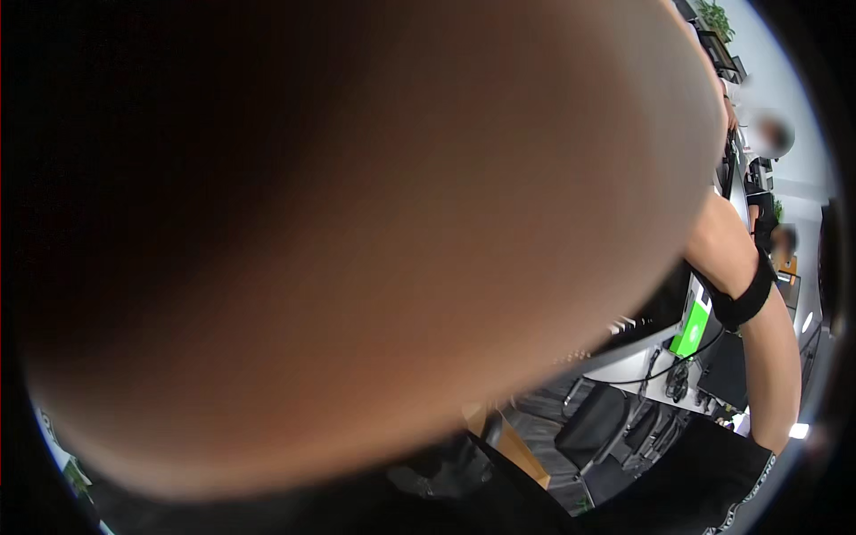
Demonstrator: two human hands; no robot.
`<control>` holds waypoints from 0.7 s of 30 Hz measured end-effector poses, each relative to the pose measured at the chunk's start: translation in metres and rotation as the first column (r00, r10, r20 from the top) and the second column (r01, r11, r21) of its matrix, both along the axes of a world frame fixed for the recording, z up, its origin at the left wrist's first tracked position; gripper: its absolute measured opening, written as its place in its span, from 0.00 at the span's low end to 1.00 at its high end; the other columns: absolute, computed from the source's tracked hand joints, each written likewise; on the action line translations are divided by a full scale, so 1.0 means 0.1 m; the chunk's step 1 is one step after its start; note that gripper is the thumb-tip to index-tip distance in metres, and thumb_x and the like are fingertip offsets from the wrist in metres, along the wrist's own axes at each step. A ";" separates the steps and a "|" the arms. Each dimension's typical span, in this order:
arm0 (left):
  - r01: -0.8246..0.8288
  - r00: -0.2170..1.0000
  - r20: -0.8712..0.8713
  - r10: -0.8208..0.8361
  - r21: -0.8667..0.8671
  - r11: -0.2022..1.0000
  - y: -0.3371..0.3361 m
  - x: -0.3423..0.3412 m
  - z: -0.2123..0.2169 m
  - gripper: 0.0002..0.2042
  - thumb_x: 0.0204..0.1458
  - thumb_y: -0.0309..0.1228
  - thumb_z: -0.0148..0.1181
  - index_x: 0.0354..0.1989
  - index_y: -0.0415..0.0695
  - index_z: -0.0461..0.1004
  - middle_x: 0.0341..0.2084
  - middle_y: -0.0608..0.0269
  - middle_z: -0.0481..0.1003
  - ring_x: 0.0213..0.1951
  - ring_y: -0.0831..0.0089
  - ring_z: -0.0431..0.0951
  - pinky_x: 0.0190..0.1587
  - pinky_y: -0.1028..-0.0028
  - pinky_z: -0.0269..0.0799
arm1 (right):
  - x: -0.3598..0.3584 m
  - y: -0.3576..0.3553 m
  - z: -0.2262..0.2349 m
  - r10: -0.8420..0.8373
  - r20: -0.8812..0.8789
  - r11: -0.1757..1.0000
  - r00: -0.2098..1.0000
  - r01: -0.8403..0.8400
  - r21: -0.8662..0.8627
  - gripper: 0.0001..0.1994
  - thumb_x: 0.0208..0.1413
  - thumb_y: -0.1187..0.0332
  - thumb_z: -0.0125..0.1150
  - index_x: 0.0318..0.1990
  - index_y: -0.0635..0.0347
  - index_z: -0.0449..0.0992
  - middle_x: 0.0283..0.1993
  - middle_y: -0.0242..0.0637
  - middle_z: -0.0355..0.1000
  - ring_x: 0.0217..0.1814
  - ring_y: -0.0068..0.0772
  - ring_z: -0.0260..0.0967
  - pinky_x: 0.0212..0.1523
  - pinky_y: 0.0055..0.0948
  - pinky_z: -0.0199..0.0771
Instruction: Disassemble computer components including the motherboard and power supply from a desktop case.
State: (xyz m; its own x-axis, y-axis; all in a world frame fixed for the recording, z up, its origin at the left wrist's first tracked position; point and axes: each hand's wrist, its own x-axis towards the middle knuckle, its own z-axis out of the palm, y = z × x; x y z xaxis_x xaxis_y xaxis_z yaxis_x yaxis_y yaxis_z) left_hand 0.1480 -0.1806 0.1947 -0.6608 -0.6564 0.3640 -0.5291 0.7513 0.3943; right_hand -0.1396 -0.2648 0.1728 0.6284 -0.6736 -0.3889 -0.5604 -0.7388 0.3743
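Note:
A large blurred flesh-coloured mass (357, 241) fills most of the view, pressed very close to the lens. My right arm (767, 357) rises from a black sleeve at the lower right, wears a black band (744, 301) and runs up into that mass, so it appears to be my right hand. Its fingers cannot be made out, nor whether it holds anything. My left hand is not visible anywhere.
At the right, a white desk edge (624, 361) carries black cables and a bright green object (693, 328). A black chair (593, 426) stands below it on dark flooring. Plants (716, 16) and other people sit far off at the upper right.

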 end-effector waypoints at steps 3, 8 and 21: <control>-0.001 1.000 -0.015 0.001 0.018 1.000 0.01 -0.01 -0.01 0.24 0.36 0.33 0.74 0.42 0.32 0.75 0.34 0.50 0.75 0.40 0.51 0.78 0.43 0.60 0.76 | -0.03 0.04 -0.14 -0.044 0.032 0.999 0.999 0.043 0.029 0.23 0.43 0.83 0.66 0.51 0.64 0.81 0.41 0.49 0.80 0.47 0.49 0.80 0.49 0.43 0.81; 0.001 1.000 0.001 -0.001 0.009 1.000 0.02 -0.04 0.02 0.24 0.36 0.34 0.74 0.41 0.31 0.75 0.34 0.49 0.75 0.41 0.49 0.78 0.44 0.59 0.76 | 0.01 0.03 -0.11 -0.004 -0.020 1.000 1.000 0.004 0.027 0.15 0.50 0.80 0.62 0.47 0.65 0.81 0.32 0.47 0.81 0.36 0.49 0.83 0.39 0.42 0.84; 0.129 0.987 -0.098 -0.130 -0.011 0.992 -0.17 0.02 0.12 0.26 0.35 0.36 0.74 0.41 0.31 0.77 0.31 0.48 0.76 0.36 0.53 0.78 0.43 0.63 0.76 | 0.04 0.18 -0.02 -0.025 0.081 0.999 0.996 0.027 -0.020 0.08 0.57 0.78 0.58 0.44 0.65 0.78 0.32 0.47 0.80 0.37 0.50 0.83 0.38 0.44 0.84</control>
